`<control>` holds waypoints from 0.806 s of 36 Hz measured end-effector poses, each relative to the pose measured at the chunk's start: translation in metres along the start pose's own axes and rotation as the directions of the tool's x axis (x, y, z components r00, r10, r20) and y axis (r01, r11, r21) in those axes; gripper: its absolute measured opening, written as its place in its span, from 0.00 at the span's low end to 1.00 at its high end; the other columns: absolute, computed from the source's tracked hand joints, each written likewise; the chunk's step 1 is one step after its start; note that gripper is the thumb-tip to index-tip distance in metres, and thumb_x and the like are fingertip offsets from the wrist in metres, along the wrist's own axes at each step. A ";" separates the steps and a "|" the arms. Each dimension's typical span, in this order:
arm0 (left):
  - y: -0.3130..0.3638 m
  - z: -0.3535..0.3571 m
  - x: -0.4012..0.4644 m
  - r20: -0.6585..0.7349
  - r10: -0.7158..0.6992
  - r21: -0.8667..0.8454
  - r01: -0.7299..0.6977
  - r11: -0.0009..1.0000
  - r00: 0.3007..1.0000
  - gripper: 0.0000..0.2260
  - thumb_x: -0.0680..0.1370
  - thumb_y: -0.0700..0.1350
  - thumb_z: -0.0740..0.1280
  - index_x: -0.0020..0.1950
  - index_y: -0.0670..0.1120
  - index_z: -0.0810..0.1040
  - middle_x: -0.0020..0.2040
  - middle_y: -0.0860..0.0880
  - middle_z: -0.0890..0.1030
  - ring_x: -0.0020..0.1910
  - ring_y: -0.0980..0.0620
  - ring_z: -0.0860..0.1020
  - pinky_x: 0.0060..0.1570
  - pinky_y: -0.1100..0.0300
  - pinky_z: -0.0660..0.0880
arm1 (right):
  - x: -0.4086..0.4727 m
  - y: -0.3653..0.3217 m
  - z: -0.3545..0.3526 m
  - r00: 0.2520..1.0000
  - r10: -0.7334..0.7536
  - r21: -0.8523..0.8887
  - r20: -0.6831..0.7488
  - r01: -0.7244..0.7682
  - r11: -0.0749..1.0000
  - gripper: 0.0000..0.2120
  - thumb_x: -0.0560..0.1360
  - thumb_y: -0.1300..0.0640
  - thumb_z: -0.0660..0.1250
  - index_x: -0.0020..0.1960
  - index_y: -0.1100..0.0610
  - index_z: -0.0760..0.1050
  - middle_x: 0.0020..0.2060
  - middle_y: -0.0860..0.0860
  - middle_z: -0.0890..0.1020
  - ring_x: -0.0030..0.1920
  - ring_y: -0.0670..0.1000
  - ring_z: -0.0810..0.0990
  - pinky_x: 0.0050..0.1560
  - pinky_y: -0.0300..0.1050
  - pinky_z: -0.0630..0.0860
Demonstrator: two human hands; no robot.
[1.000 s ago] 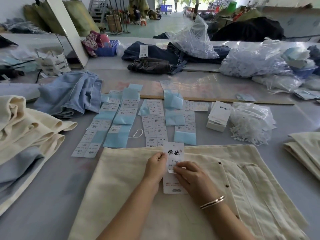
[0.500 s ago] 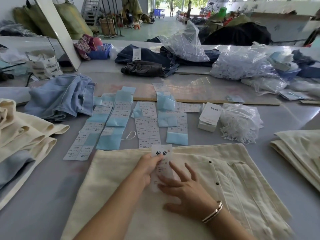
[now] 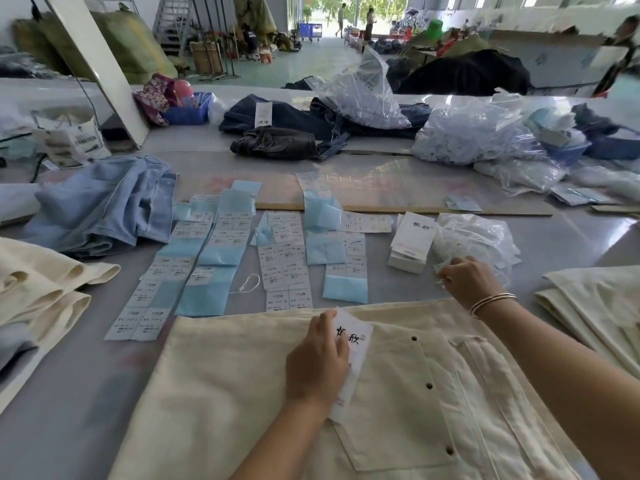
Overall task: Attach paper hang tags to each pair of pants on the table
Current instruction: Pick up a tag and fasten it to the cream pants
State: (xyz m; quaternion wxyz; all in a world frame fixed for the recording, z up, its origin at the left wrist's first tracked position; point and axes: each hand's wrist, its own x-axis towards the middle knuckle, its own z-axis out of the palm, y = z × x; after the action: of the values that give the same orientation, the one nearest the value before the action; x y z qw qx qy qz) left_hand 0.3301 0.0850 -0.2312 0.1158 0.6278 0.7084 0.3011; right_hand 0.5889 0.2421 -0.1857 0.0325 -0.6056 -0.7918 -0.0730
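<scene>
Here a grey worktop [image 3: 86,393] is stretching through a big workshop hall, with green sacks [image 3: 131,46] standing at 11 o'clock and an open doorway showing at 12. Rows of size stickers [image 3: 284,258] on blue backing are lying mid-worktop, a stack of hang tags [image 3: 412,240] sitting at 1 o'clock beside a clear bag of white string loops [image 3: 478,240]. Cream pants [image 3: 242,393] are lying flat at 6 o'clock, dark snaps running along the fly. A white hang tag [image 3: 356,344], printed with black characters, is resting on them. The left hand [image 3: 317,362] is pressing it down, fingers close together and gently curled over it. The right hand [image 3: 467,280], which a moment ago was lying spread beside the tag, is now reaching at 2 o'clock into the loops, fingers curling among them; whether they are pinching one I cannot tell.
</scene>
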 end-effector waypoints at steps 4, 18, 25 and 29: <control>0.000 0.001 0.000 -0.018 0.015 -0.011 -0.015 1.000 1.000 0.19 0.76 0.46 0.66 0.67 0.47 0.73 0.60 0.49 0.78 0.49 0.44 0.81 0.41 0.53 0.76 | 0.008 -0.006 0.009 0.995 -0.082 -0.242 0.051 0.092 0.966 0.16 0.81 0.54 0.53 0.56 0.52 0.79 0.56 0.50 0.79 0.57 0.53 0.76 0.55 0.44 0.73; -0.002 0.004 0.002 -0.008 -0.026 -0.014 0.026 1.000 1.000 0.18 0.77 0.49 0.63 0.68 0.50 0.70 0.62 0.53 0.77 0.52 0.48 0.80 0.45 0.55 0.75 | 0.026 0.012 -0.003 0.769 0.639 0.858 -0.018 -0.316 0.405 0.06 0.80 0.56 0.58 0.53 0.58 0.70 0.42 0.61 0.83 0.38 0.58 0.79 0.41 0.48 0.73; -0.004 0.004 0.003 0.019 -0.041 -0.008 0.041 0.999 0.999 0.18 0.78 0.51 0.60 0.68 0.52 0.68 0.64 0.55 0.75 0.54 0.50 0.78 0.46 0.56 0.74 | 0.039 0.022 -0.036 0.807 0.591 0.994 0.005 -0.069 0.085 0.08 0.81 0.58 0.58 0.43 0.50 0.66 0.28 0.42 0.82 0.23 0.40 0.74 0.22 0.32 0.67; -0.003 0.004 0.003 0.021 -0.054 -0.015 0.054 0.998 0.998 0.18 0.78 0.51 0.60 0.68 0.53 0.68 0.64 0.56 0.74 0.54 0.50 0.78 0.47 0.56 0.74 | 0.046 0.026 -0.045 0.794 0.607 0.997 0.012 0.035 -0.066 0.07 0.80 0.60 0.58 0.44 0.52 0.67 0.26 0.46 0.81 0.25 0.44 0.77 0.27 0.36 0.74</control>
State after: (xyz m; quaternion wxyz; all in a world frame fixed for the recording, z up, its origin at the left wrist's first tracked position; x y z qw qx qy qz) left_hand 0.3293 0.0888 -0.2359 0.1362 0.6105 0.7215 0.2969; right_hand 0.6002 0.2861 -0.1325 0.6410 -0.5263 -0.4178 0.3709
